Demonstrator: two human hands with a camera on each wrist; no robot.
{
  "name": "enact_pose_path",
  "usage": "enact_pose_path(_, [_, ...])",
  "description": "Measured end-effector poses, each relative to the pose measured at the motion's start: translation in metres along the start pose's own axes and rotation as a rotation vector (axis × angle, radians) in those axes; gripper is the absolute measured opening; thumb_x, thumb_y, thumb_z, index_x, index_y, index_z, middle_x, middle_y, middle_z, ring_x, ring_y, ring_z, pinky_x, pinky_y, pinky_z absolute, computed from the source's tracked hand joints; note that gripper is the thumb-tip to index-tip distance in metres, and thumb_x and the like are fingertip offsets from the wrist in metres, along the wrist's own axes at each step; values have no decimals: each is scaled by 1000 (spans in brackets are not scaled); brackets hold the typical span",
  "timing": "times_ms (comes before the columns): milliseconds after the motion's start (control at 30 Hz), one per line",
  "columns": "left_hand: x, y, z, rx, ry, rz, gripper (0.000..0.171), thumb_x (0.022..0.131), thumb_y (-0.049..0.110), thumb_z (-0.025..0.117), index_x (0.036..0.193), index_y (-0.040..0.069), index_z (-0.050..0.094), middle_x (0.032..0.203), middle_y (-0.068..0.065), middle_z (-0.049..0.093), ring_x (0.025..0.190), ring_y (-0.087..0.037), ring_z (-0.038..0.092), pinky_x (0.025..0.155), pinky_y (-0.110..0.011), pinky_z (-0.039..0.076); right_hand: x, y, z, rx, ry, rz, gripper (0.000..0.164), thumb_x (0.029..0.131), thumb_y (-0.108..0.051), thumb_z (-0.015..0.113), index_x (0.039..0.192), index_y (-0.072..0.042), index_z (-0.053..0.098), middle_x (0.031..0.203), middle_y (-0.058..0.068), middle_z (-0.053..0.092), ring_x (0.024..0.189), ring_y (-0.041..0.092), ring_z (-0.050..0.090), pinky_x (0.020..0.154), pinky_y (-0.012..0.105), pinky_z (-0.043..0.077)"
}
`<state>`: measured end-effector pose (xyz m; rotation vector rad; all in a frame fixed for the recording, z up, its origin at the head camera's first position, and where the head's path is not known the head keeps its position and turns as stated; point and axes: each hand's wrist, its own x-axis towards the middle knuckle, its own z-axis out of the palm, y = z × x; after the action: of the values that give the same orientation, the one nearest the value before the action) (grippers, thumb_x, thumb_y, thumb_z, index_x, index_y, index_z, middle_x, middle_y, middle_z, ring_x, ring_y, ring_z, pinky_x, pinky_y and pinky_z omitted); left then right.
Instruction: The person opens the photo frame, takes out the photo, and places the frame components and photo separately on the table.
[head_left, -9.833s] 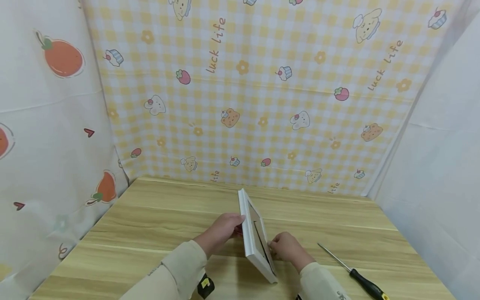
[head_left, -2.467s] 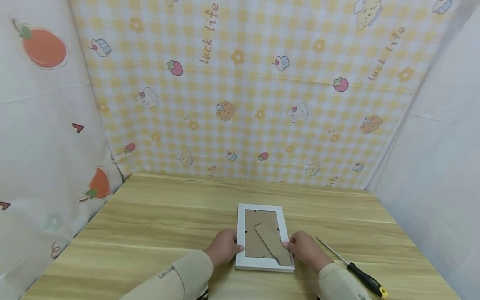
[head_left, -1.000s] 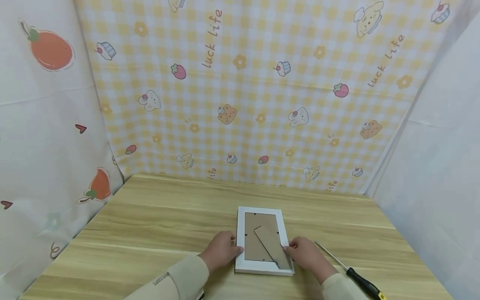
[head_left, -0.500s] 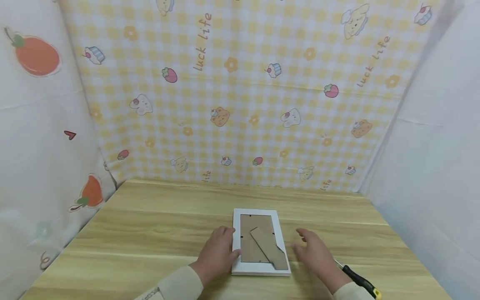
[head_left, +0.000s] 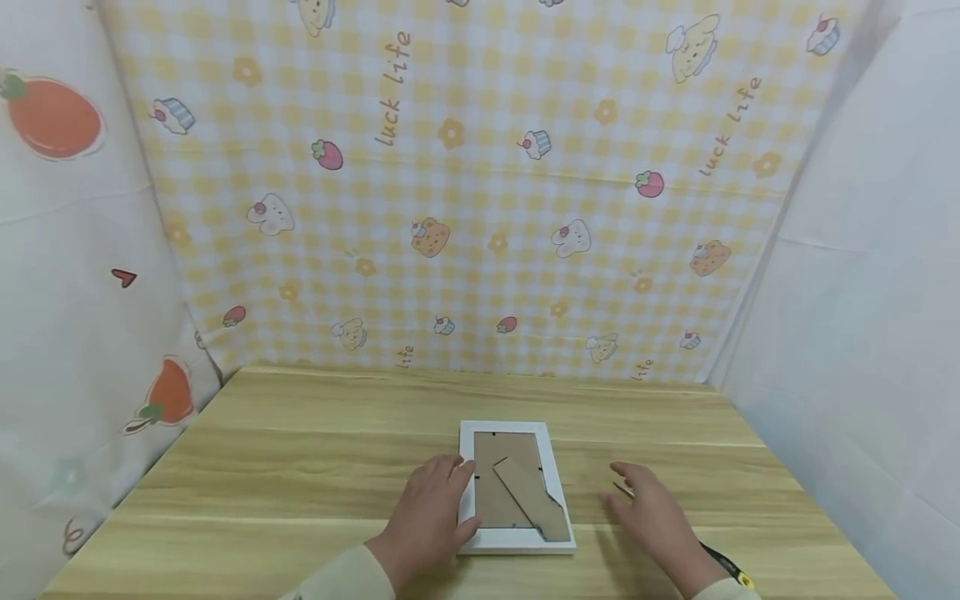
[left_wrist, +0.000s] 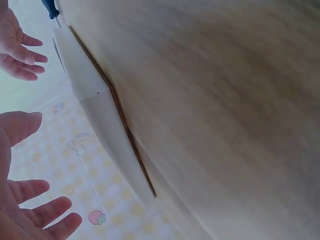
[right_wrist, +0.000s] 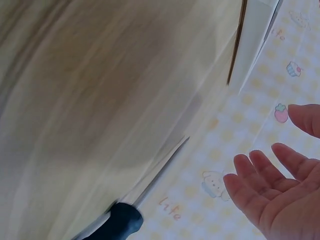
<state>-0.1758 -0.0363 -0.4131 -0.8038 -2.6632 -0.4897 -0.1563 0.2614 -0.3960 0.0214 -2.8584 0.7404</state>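
Observation:
A white picture frame lies on the table with its brown backing board and folded-flat stand facing up. My left hand is at the frame's left side, thumb and fingertips overlapping its border in the head view. The left wrist view shows that hand's fingers spread and apart from the frame. To the right of the frame hovers my right hand, its fingers loosely extended and holding nothing. Beneath it lies a screwdriver with a black-and-yellow handle; in the head view the hand and forearm hide most of it.
The wooden table runs back to a yellow checked cloth with cartoon prints. White cloths hang at the left and right sides.
The frame, earlier held tilted up, now lies flat. The right hand has let go of its right edge and moved right, over the screwdriver. The left hand's grip has loosened.

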Motion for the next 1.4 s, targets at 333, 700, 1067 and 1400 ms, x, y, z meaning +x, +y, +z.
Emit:
enact_pose_path(333, [-3,5,1,58,23,51,57,78,35,76,123,6,57,121,-14,56,114,-31,53,93,-51,43,-3,19,-2,-49,-13,16,43,87,-14,69,123,6,57,122,26,57,110,42,57,89,53,47])
enact_pose_path(700, [-4,9,2,83,47,88,55,78,34,77,121,9,54,118,-11,57,113,-28,53,90,-48,45,-7,42,-8,-88,-67,63,42,85,-13,70,120,7,58,120,28,58,112,47,54,90,57,44])
enact_pose_path(1067, [-4,8,3,81,16,91,55,79,34,76,123,8,54,121,-11,56,114,-28,52,91,-47,44,-13,55,-14,-113,-56,30,42,82,-10,72,117,9,59,114,25,61,108,43,58,88,55,46])
enact_pose_path(1400, [-3,8,3,84,14,92,55,80,34,75,123,8,53,121,-10,56,114,-27,52,91,-47,44,-13,67,-17,-132,-140,121,42,82,-11,72,116,9,59,114,26,61,109,46,56,88,56,46])
